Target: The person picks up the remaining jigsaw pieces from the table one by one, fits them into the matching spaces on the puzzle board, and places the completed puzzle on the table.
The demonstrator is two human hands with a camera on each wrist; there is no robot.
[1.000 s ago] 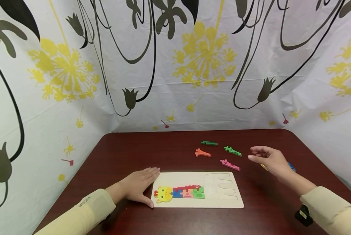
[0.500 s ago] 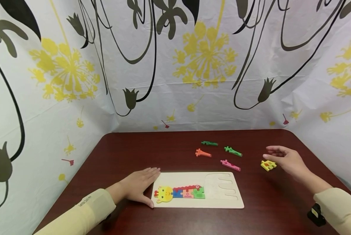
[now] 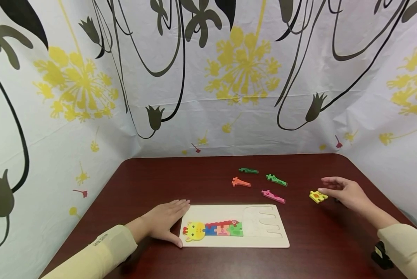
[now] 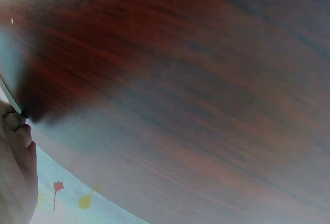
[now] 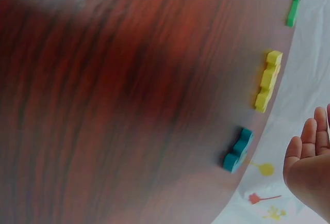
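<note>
My left hand (image 3: pixel 167 221) lies with straight fingers along the left edge of a pale wooden puzzle board (image 3: pixel 264 242). Set in the board is part of a giraffe: a yellow head (image 3: pixel 194 231), then blue, pink and green body pieces (image 3: pixel 224 229). At the table's right side my right hand (image 3: pixel 346 195) hovers beside a yellow puzzle piece (image 3: pixel 318 196), thumb close to it. In the right wrist view, the hand (image 5: pixel 308 170) holds nothing and its fingers are extended. A blue puzzle piece (image 5: pixel 238 150) lies near the yellow one there; the hand hides it in the head view.
Behind the board lie several leg-shaped pieces: an orange one (image 3: pixel 241 181), a pink one (image 3: pixel 273 196), a light green one (image 3: pixel 276 179) and a dark green one (image 3: pixel 248 170). The dark wooden table (image 3: pixel 180 176) ends at a patterned cloth (image 3: pixel 229 128).
My right hand has moved right and slightly toward me, uncovering the yellow piece in the head view. The left hand and the board have stayed still.
</note>
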